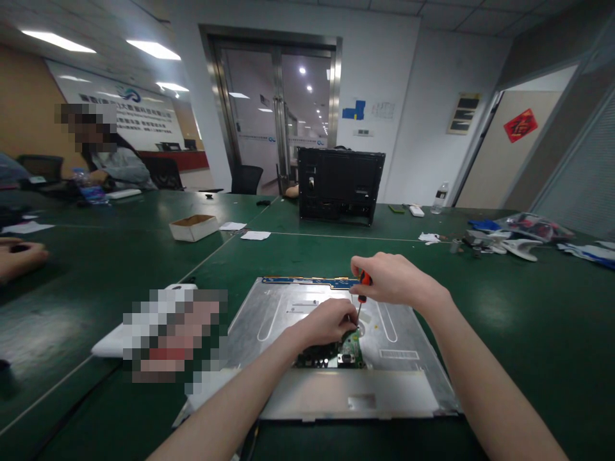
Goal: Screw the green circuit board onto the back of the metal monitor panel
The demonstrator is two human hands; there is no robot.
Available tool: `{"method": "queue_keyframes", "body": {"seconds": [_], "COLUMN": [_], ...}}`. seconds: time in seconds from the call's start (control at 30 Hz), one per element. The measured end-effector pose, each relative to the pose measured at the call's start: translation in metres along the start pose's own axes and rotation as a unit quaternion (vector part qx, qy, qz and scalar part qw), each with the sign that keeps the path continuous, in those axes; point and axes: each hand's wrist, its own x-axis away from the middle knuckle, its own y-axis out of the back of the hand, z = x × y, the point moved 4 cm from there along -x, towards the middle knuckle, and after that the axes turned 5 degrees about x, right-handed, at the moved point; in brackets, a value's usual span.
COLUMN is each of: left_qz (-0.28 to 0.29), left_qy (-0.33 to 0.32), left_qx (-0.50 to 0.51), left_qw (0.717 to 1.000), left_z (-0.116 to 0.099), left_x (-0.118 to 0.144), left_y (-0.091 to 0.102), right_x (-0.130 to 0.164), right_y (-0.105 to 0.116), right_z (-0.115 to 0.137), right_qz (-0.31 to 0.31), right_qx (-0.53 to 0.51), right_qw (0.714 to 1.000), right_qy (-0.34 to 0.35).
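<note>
A bare metal monitor panel lies flat on the green table, low in the middle of the view. The right hand is closed around the red handle of a small screwdriver, held nearly upright with the shaft pointing down at the green circuit board that sits on the panel near its six o'clock edge. The left hand rests at about nine o'clock of the screwdriver tip, fingers curled narrow and pinched at the lower shaft, just above the board; whether they touch the board itself cannot be told. At about twelve o'clock from the panel, farther across the table, a black monitor housing stands upright. Toward ten o'clock lies a small open cardboard box. Toward two o'clock, well apart from the hands, loose parts and bags are scattered. At nine o'clock, at the frame's left edge, another person's hand rests on the table.
</note>
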Motion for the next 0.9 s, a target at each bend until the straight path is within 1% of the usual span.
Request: {"method": "queue_keyframes", "body": {"seconds": [0.1,0.27,0.47,0.63,0.73,0.83,0.9], "left_qz": [-0.003,-0.007,-0.003,-0.004,-0.004,-0.004,-0.004], "left_qy": [0.003,0.012,0.009,0.005,0.000,-0.003,-0.005], "left_qx": [-0.005,-0.010,-0.004,-0.005,-0.005,-0.003,-0.001], "left_qw": [1.000,1.000,1.000,1.000,1.000,1.000,1.000], "left_z": [-0.0004,-0.0012,-0.0019,-0.0020,-0.0014,-0.0004,0.0001], "left_x": [-0.0001,-0.0001,-0.0002,0.0003,0.0004,0.0001,-0.0001], "left_y": [-0.0002,0.0005,0.0009,0.0006,0.0000,-0.0005,-0.0008], "right_x": [-0.0009,-0.0003,0.0019,-0.0005,-0.0029,-0.0030,-0.0016], "right_y": [-0.0001,-0.0001,0.0004,0.0021,0.0011,0.0004,0.0007], "right_z": [0.0003,0.0010,0.0036,0.0036,0.0027,0.0020,0.0025], "right_qz": [0.001,-0.006,0.009,0.005,0.010,0.005,-0.006], "right_qx": [0.005,0.004,-0.023,0.022,0.031,0.026,0.012], "right_qw": [1.000,1.000,0.999,1.000,0.999,0.999,1.000], "right_qy": [-0.014,0.005,0.032,-0.011,-0.026,-0.020,-0.004]}}
